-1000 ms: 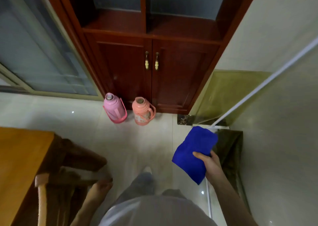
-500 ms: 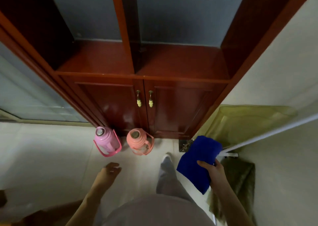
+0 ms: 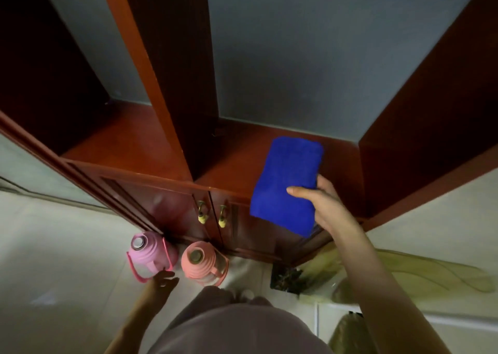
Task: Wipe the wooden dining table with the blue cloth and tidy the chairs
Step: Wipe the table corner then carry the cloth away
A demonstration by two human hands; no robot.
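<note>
The folded blue cloth (image 3: 287, 184) is in my right hand (image 3: 324, 205), held out over the right open shelf of a red-brown wooden cabinet (image 3: 151, 149). My thumb lies across the cloth's lower half. My left hand (image 3: 161, 282) hangs low by my side with its fingers loosely apart and nothing in it. The dining table and the chairs are out of view.
A pink flask (image 3: 147, 254) and a salmon flask (image 3: 200, 263) stand on the tiled floor against the cabinet doors (image 3: 213, 216). A yellow-green plastic piece (image 3: 420, 273) and a white rail (image 3: 431, 316) lie at the right, beside a white wall (image 3: 444, 219).
I have stepped up to the cabinet, and the table and chair have left the view. My right hand has raised the blue cloth from waist height up over the cabinet shelf.
</note>
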